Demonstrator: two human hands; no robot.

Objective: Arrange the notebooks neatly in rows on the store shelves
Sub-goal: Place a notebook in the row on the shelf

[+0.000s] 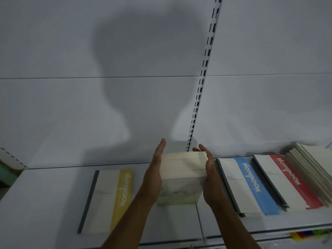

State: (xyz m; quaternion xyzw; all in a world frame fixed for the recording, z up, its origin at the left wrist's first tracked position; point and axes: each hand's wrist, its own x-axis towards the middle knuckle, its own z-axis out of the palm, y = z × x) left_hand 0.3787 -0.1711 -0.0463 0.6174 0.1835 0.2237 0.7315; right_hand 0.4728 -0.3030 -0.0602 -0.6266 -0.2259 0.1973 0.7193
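White metal store shelf point(45, 203) with a plain white back panel and a slotted upright strip point(201, 87) fills the view; lighting dim, a head-and-shoulders shadow falls on the panel. Left hand point(154, 177) and right hand point(209, 178) press flat-palmed against opposite sides of a thick cream-paged stack of notebooks with a pale green cover point(180, 178), fingers straight and together, squeezing the stack between them rather than curling round it. Stack sits mid-shelf, roughly over the seam between two shelf boards; can't tell if its base touches the shelf or is held just above. Left of it, apart, lies a white notebook with a yellow stripe and dark spine point(106, 200), flat, alone. Right of it, near the right wrist, a white notebook pile with a blue stripe point(251, 186), then just beside that a white notebook pile with a red stripe point(287, 180), then a fanned cream-coloured pile of plain notebooks point(312, 162) at the far right, partly cut off by the frame edge. Judgement: row partly done, three piles laid on the right, one on the left, the green stack going into the gap; the fanned pile looks like it needs squaring. Stripe lettering reads upside down. Lower shelf shows only a sliver of coloured items point(305, 234), unidentifiable.
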